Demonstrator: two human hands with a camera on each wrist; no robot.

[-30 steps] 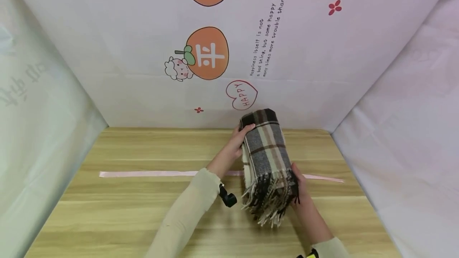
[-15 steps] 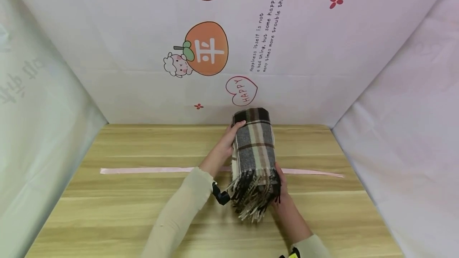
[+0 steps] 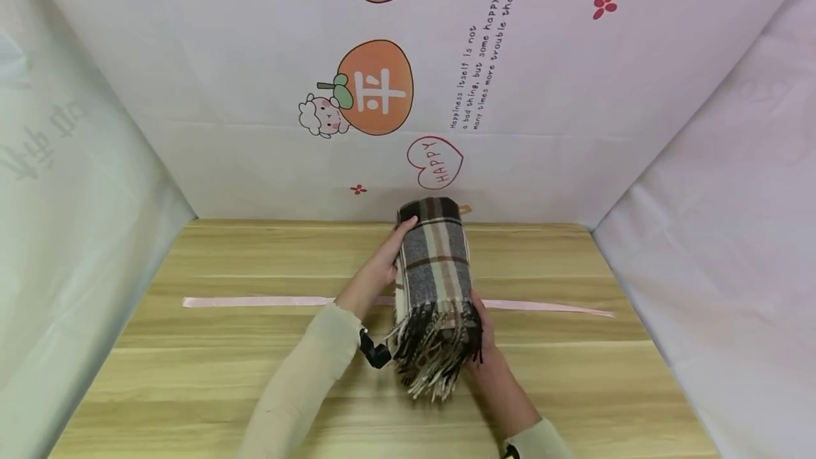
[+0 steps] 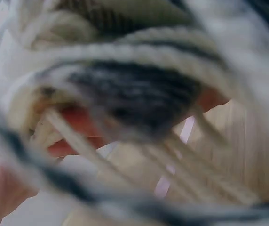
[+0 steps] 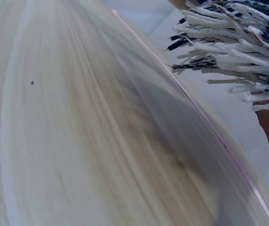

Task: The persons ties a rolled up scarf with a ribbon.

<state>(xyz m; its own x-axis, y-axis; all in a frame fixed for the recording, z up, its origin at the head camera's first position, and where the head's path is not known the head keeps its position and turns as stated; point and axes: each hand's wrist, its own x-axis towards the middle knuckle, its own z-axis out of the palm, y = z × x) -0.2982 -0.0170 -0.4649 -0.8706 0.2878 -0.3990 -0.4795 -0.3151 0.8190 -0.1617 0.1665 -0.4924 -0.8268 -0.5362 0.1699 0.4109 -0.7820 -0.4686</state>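
A folded plaid scarf (image 3: 436, 261) in grey, cream, brown and black is held over the table, its fringe hanging toward me. My left hand (image 3: 381, 259) grips the upper left side, thumb over the top layer. At the lower right my right hand (image 3: 486, 337) holds the other side; most of its fingers are hidden beneath the cloth. Blurred strands and folds of the scarf (image 4: 130, 99) fill much of the left wrist view. The right wrist view catches the fringe (image 5: 238, 52) at its upper right, with a bit of skin below it.
A pink tape strip (image 3: 255, 302) runs across the wood-grain table (image 3: 191, 367) and passes behind the scarf. White sheets enclose the table at the back and both sides; the back sheet (image 3: 542, 91) bears printed drawings and words.
Both hands have carried the scarf leftward across the table, and it has turned from a slant to nearly straight. The grip looks the same. A small tan mark now shows on the back sheet.
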